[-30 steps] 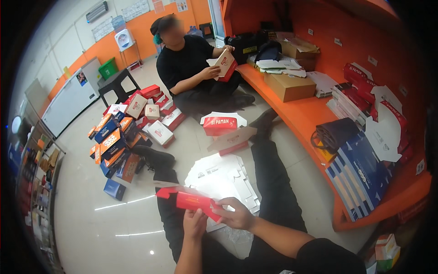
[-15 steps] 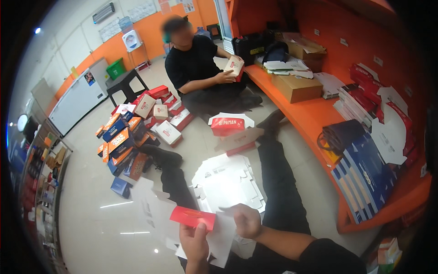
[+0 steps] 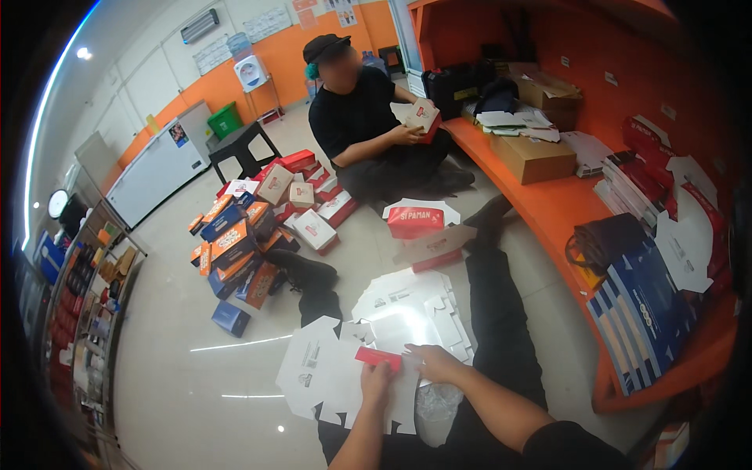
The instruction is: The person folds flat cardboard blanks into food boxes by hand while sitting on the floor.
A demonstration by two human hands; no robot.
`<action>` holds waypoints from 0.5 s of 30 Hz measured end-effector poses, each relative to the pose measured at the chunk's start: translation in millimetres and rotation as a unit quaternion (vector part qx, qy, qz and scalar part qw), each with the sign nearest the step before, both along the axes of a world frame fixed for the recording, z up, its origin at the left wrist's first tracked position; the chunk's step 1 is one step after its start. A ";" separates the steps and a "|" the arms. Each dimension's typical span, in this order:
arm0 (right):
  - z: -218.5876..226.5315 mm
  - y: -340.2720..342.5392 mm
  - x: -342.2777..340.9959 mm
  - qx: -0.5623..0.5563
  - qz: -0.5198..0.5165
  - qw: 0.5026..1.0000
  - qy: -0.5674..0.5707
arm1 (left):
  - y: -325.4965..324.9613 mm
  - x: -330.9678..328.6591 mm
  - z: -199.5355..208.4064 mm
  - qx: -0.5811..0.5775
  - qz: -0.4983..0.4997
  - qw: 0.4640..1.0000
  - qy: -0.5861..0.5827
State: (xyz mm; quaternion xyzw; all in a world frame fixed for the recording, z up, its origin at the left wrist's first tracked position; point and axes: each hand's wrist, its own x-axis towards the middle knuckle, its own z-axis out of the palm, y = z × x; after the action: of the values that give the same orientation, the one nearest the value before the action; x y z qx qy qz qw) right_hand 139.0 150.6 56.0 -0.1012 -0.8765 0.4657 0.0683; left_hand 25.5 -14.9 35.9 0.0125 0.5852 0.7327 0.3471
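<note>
I sit on the floor with my legs stretched out. A flat, unfolded white cardboard box blank with a red flap lies over my lap. My left hand grips its near edge just under the red flap. My right hand presses on the blank beside the flap, fingers spread. A stack of more white flat blanks lies between my legs just beyond.
A person in black sits cross-legged ahead, folding a small box. A pile of assembled boxes sits left. A red box stands near my foot. An orange counter with cartons and flat blue packs runs along the right.
The blank was held up with its red side facing me; it has since been turned and lowered flat onto my lap, white side up. The camera view tilted slightly downward.
</note>
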 end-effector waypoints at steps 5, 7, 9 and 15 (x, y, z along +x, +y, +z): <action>15.0 4.4 -1.8 -0.169 -0.033 0.984 -0.039 | 1.4 1.8 3.9 0.031 0.059 0.997 -0.032; 10.5 8.8 -4.8 -0.053 0.058 0.997 -0.012 | 1.8 4.9 9.2 0.050 0.058 0.996 -0.038; 10.0 6.4 -2.3 -0.058 0.056 0.997 -0.015 | 1.5 5.9 11.7 0.068 0.058 0.995 -0.044; -9.4 22.2 -34.0 -0.140 -0.125 0.982 -0.009 | 9.8 5.8 17.4 0.010 0.098 0.995 -0.004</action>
State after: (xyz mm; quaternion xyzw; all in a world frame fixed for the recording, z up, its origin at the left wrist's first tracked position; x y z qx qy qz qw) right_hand 104.9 172.7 46.6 -0.2222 -0.7838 0.5706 0.1034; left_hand 31.3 -5.1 53.4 -0.0443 0.5746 0.7691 0.2764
